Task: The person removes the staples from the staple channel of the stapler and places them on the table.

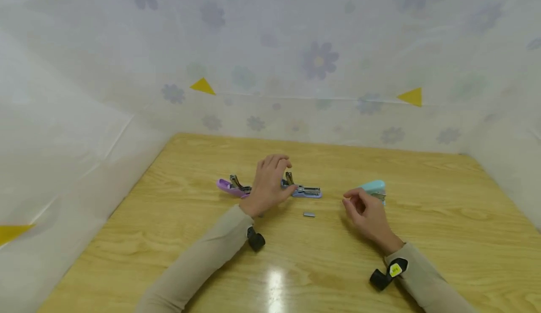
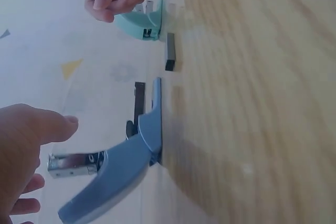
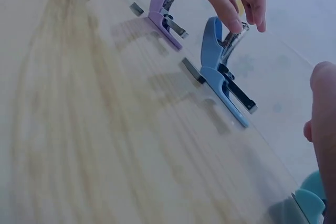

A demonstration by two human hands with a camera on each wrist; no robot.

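Observation:
An opened blue stapler lies at the middle of the wooden table, its metal staple arm raised. My left hand hovers over it with bent fingers; in the right wrist view a fingertip touches the top of that arm, while the thumb stays clear of it. A purple stapler, also opened, lies just left of this hand. My right hand rests on the table with loosely curled fingers, holding nothing I can see, right beside a teal stapler. A short staple strip lies between the hands.
A second small staple strip lies near the purple stapler. White flowered sheeting walls the table on the left, back and right. Bare wood stretches from the hands to the near edge.

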